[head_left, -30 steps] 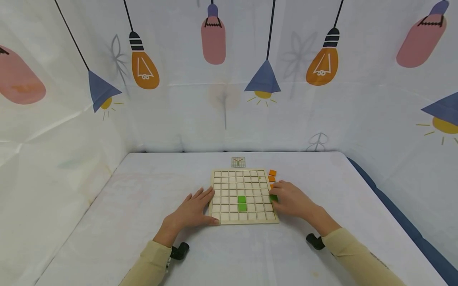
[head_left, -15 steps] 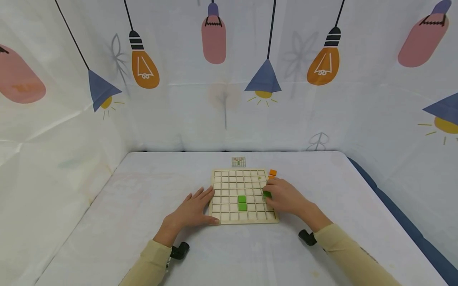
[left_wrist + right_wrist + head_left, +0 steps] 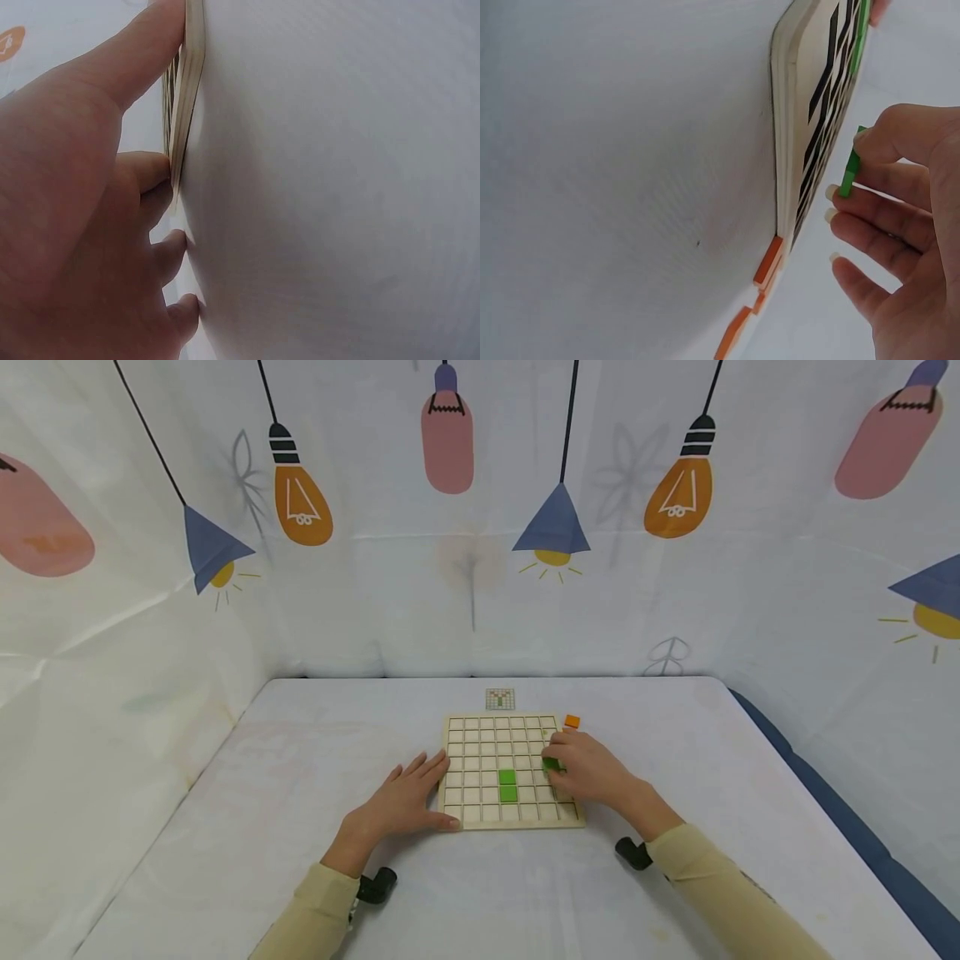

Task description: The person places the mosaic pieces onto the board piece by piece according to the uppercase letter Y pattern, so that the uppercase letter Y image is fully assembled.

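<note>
A square wooden grid board (image 3: 480,817) lies on the table with two green tiles (image 3: 507,785) set one above the other in its cells. My left hand (image 3: 401,799) rests along the board's left side, fingers spread, its thumb over the near left corner. Over the board's right columns, my right hand (image 3: 592,767) pinches a green tile (image 3: 851,171) between thumb and fingers. In the right wrist view that tile is held on edge, apart from the board, with the other fingertips loosely bent below it.
Orange tiles (image 3: 769,262) lie just off the board's right edge; the right hand hides some from the head view, where one orange tile (image 3: 572,721) shows. Behind the board lies a small card with a coloured grid pattern (image 3: 499,699). A printed cloth wall (image 3: 375,610) stands behind the table.
My right hand has carried the green tile leftward and slightly away, from beside the board's right edge to over its right columns. The left hand stays put.
</note>
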